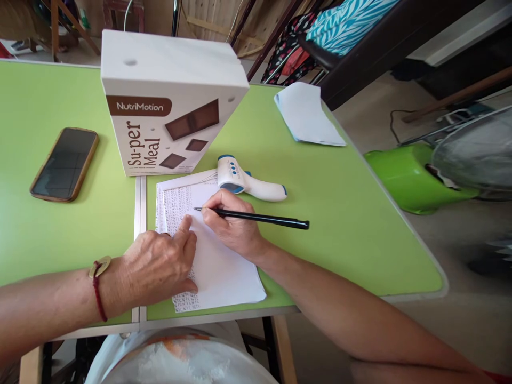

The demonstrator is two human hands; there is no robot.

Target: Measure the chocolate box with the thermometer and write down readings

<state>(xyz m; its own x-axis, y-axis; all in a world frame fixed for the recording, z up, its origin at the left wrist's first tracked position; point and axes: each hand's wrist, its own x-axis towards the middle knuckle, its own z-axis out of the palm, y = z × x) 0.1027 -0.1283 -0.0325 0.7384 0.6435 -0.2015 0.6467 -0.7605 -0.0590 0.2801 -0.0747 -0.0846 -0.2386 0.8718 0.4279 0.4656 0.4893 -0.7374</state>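
Note:
A black pen (264,217) is gripped in my right hand (234,224), its tip on or just above the paper. Under both hands lies a stack of white paper (228,272), its left side covered in rows of small handwriting and its right side blank. My left hand (160,261) rests on the written part, index finger stretched toward the pen tip and thumb apart, holding nothing. A white and blue infrared thermometer (250,181) lies across the paper's top edge, just beyond my right hand.
A white NutriMotion box (172,106) stands upright behind the paper. A smartphone (64,164) lies at the left, and folded paper sheets (306,114) at the far right of the green table (340,229). A green bin (416,176) stands on the floor at the right.

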